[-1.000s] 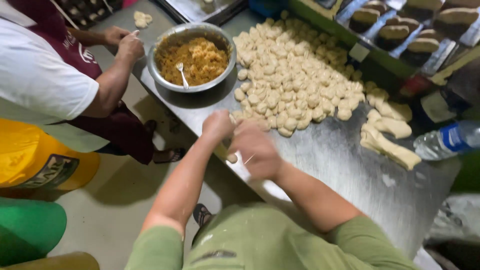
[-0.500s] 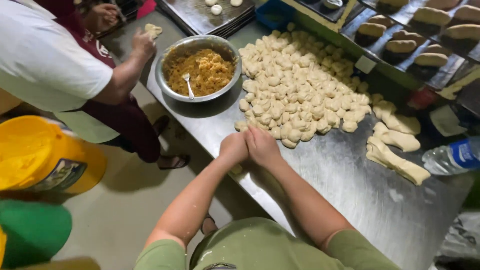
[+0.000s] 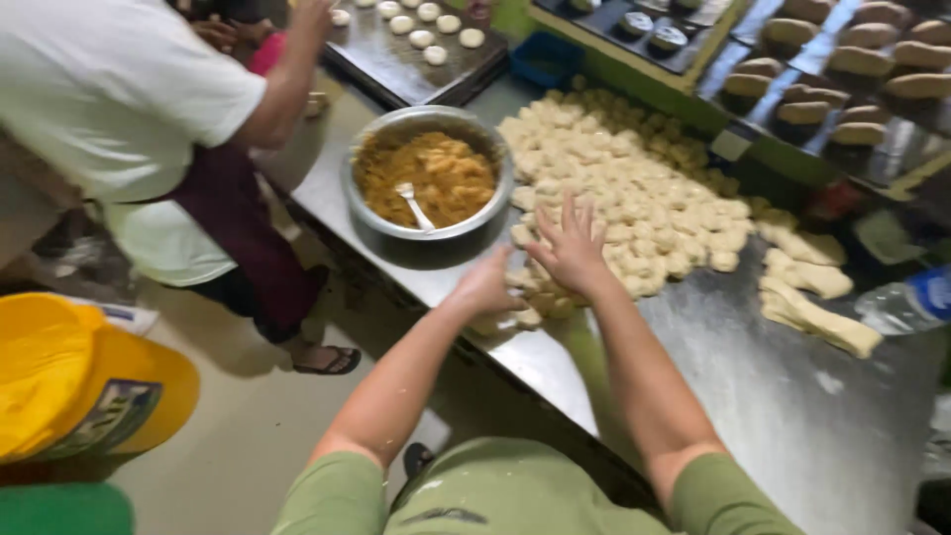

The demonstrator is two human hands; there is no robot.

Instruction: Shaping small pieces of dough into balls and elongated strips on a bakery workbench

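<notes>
A big heap of small pale dough pieces (image 3: 634,188) lies on the steel table (image 3: 753,396). My right hand (image 3: 570,248) hovers over the heap's near edge, fingers spread wide and empty. My left hand (image 3: 483,289) is just left of it at the table's front edge, with its fingers curled over a dough piece (image 3: 517,317). A steel bowl (image 3: 396,233) of orange-brown filling with a spoon (image 3: 414,203) in it stands left of the heap, close to both hands.
Another person in a white shirt (image 3: 109,89) stands at the left and reaches to a dark tray (image 3: 396,69) of dough rounds. Long dough strips (image 3: 817,317) and a plastic bottle (image 3: 906,302) lie at the right. Racks of loaves (image 3: 842,69) are behind. A yellow bucket (image 3: 79,376) stands on the floor.
My hands were pressed together at the heap's near edge. They have parted: the right hand opened and moved over the heap, and the left stayed low. The other person's arm moved to the far tray.
</notes>
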